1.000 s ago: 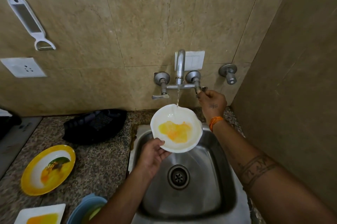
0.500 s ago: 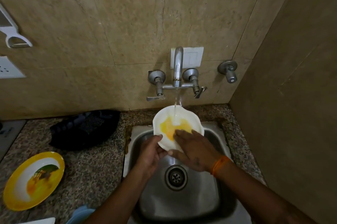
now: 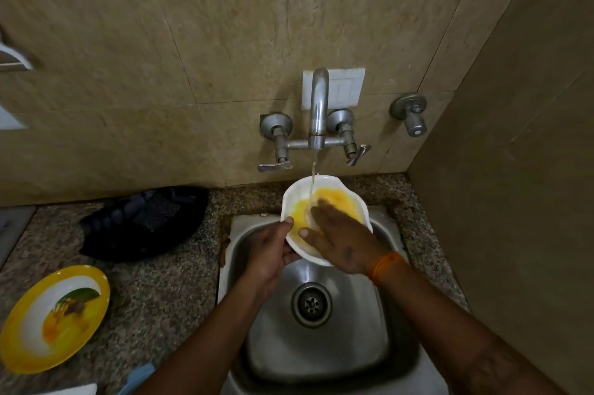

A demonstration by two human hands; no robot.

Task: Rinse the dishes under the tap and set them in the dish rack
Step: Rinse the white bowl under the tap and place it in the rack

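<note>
Left grip (image 3: pixel 270 253) is pinching the white bowl (image 3: pixel 350 198) at frame centre above the sink (image 3: pixel 321 346), right grip (image 3: pixel 337 234), fingers flat, is rubbing yellow residue under the tap (image 3: pixel 318 105): rinsing step, racking likely next.

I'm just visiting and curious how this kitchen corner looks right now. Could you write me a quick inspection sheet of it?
Surface: speckled stone counter around a steel sink.
Job's things: white bowl with yellow residue, held over the sink under the running tap; yellow plate, soiled, on the counter at left.
Clutter: black basket on the counter by the wall.
Hands: left hand grips the bowl's rim; right hand lies flat, fingers inside the bowl, an orange band on its wrist.
Cables: nothing seen.
Surroundings: beige tiled walls, a white switch plate behind the tap, a spare valve to the right.
</note>
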